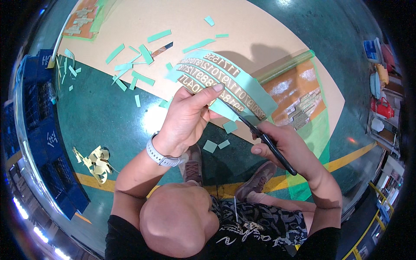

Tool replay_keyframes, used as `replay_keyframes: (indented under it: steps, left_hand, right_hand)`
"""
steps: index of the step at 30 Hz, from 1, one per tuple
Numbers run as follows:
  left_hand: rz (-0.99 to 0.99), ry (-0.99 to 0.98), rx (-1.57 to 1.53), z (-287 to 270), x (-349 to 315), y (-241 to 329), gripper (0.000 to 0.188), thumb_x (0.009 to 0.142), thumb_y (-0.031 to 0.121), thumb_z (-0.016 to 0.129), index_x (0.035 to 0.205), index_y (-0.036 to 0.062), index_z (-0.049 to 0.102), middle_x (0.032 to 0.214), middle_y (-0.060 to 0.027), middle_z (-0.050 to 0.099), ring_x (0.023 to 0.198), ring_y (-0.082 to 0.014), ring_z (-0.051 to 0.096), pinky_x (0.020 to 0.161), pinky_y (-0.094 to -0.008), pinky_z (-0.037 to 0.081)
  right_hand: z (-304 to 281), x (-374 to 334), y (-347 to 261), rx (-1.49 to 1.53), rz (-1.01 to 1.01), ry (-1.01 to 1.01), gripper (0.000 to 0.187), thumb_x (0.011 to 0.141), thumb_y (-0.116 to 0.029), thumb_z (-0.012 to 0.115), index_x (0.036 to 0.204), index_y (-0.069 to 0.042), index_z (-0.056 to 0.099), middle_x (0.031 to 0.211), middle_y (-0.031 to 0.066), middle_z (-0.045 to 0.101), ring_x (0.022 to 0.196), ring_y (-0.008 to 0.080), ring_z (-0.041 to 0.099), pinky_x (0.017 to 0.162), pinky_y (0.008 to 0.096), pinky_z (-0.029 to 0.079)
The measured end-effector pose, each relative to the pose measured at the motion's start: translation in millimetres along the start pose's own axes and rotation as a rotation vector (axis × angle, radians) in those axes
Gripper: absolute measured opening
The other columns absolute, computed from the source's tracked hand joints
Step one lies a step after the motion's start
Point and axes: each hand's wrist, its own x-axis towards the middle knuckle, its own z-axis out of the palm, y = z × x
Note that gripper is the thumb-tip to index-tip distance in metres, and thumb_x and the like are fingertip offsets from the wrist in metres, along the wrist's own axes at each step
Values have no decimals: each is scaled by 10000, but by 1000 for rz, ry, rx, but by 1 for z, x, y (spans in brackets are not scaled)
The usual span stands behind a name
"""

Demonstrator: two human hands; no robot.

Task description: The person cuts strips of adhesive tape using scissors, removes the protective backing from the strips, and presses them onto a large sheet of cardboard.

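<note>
We count two hands, both grips closed. Left hand [185,118] pinches one green sheet [260,96] bearing rows of raised, mirrored digits, thumb on top. Right hand [291,141] grips one pair of black-handled scissors [271,146], blades at the sheet's lower edge. Sheet sits above the tan board [268,26], over its near edge.

On the board we see two orange panels: one at the far left corner [89,30], one by the right corner [310,73]; over ten green scraps [159,36] toward the left edge.
</note>
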Motion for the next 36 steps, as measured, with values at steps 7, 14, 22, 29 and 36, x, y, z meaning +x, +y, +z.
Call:
replay_keyframes:
  steps: [7, 14, 22, 29, 36]
  left_hand:
    - [18, 16, -22, -2, 3, -3, 249, 875, 70, 537, 1103, -28, 513, 980, -138, 631, 860, -207, 652, 718, -318, 577]
    - [1, -14, -23, -3, 5, 1, 243, 864, 41, 544, 1097, -18, 511, 986, -103, 625, 854, -180, 645, 726, -300, 574]
    - [69, 56, -43, -12, 12, 0, 250, 889, 96, 526, 1117, -5, 505, 1012, -126, 620, 879, -204, 644, 726, -325, 574]
    - [174, 80, -149, -14, 17, -12, 270, 918, 137, 495, 1168, 36, 483, 1099, -118, 594, 986, -229, 605, 855, -390, 523]
    - [98, -67, -202, -17, 16, -29, 270, 933, 222, 490, 1157, 71, 499, 1080, -77, 602, 935, -186, 595, 801, -322, 479]
  right_hand:
    - [10, 1, 7, -3, -14, 50, 356, 822, -382, 634, 847, -35, 557, 585, 89, 464, 519, 195, 502, 528, 293, 410]
    - [14, 6, 16, -35, -110, 102, 329, 815, -356, 648, 843, -40, 559, 590, 103, 480, 519, 233, 535, 504, 310, 414]
    - [11, 10, 29, -194, -195, 27, 443, 772, -409, 677, 963, -32, 548, 675, 116, 509, 599, 236, 558, 553, 321, 425]
    - [49, 15, 45, 564, -115, 378, 486, 808, -219, 669, 1163, -15, 408, 925, 74, 537, 817, 161, 555, 709, 277, 447]
    - [78, 87, -9, 1268, -67, 760, 356, 790, -53, 657, 1079, -9, 453, 853, 71, 589, 699, 130, 574, 586, 252, 478]
